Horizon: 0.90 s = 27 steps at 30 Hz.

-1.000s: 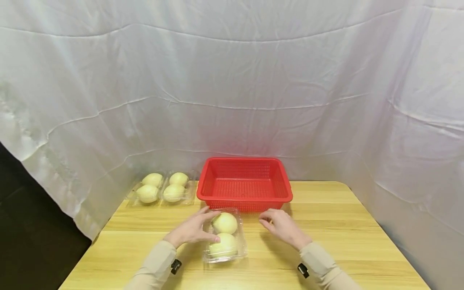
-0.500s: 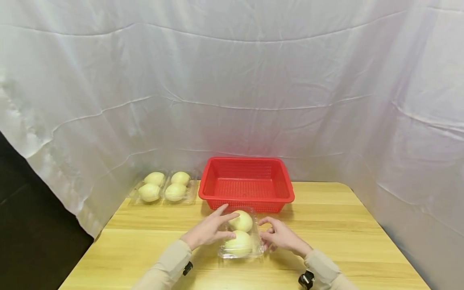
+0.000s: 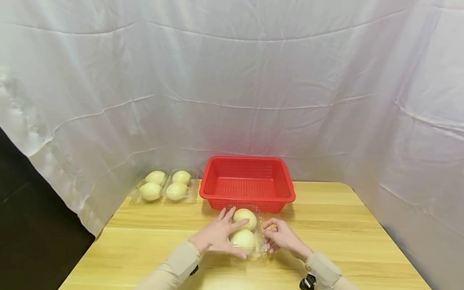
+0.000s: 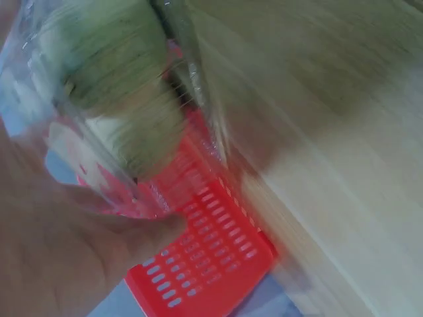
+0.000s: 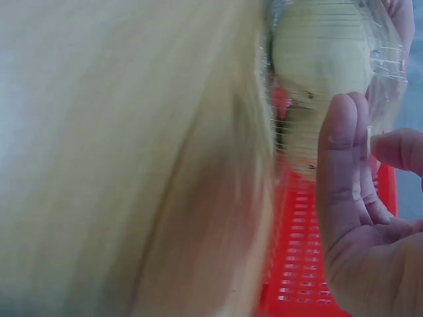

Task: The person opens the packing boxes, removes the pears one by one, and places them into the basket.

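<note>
A clear plastic clamshell box with two large pale yellow oval fruits stands at the table's middle, just before the red basket. My left hand rests over its left side with fingers spread and fairly straight, thumb by the front edge. On the right side, my right hand pinches the box's rim between thumb and fingers; in the right wrist view its fingers lie along the plastic. The left wrist view is blurred, with the fruits visible through the plastic.
A red perforated basket stands behind the box, and no contents show in it. Two more clear boxes, each with two yellow fruits, sit at the back left. Grey cloth hangs behind the wooden table.
The box has moved right, with my left hand travelling along on it. My right hand, apart from the box a second ago, now touches its right edge.
</note>
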Each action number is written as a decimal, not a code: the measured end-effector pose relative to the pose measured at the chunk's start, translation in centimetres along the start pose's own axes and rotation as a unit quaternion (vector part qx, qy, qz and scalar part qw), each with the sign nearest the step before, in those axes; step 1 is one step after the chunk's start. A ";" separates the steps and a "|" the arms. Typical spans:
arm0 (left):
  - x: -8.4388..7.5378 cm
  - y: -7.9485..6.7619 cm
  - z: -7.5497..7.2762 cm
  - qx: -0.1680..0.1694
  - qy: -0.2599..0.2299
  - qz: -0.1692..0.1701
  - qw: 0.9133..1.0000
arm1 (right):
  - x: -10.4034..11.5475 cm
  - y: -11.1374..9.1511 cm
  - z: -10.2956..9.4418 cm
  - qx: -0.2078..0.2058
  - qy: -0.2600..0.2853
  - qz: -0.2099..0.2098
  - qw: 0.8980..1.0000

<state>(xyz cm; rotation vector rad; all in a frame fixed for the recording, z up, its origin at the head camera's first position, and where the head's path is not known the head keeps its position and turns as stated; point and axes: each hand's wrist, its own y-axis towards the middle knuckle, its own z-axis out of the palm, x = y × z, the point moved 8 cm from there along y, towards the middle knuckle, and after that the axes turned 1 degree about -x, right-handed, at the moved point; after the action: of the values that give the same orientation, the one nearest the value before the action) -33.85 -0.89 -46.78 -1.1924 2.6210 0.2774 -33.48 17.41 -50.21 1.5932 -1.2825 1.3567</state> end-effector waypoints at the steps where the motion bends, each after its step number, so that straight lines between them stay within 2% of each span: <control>1: -0.1 0.0 0.2 0.004 0.002 -0.002 1.000 | -0.1 -0.1 0.0 0.005 0.004 -0.005 1.000; 4: -0.2 0.0 0.5 0.007 0.008 -0.010 1.000 | -0.3 -0.5 -0.1 0.035 0.019 -0.018 0.999; 9: -0.4 0.1 0.6 -0.001 0.027 -0.013 1.000 | -1.0 -1.6 0.1 0.115 0.035 -0.028 0.992; 12: -0.4 0.1 0.7 -0.004 0.039 -0.016 0.999 | -0.9 -2.0 0.3 0.141 0.029 -0.047 0.988; 15: -0.4 0.2 0.9 -0.003 0.049 -0.020 0.999 | -0.6 -2.4 0.6 0.133 0.007 -0.075 0.988; 19: -0.4 0.1 1.1 0.002 0.053 -0.026 0.998 | -0.5 -2.6 1.0 0.091 -0.001 -0.085 0.992; 22: -0.5 0.0 1.1 0.001 0.054 -0.026 0.998 | -0.7 -2.7 1.2 0.066 0.027 -0.077 0.994; 27: -0.7 0.0 1.2 0.002 0.063 -0.023 0.998 | -1.6 -2.7 1.7 0.059 0.085 -0.038 0.994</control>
<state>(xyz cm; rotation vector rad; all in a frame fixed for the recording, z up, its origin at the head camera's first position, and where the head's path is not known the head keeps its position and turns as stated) -33.23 -0.03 -47.68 -1.3071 2.6944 0.1957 -30.33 17.06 -51.86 1.5514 -1.0481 1.5075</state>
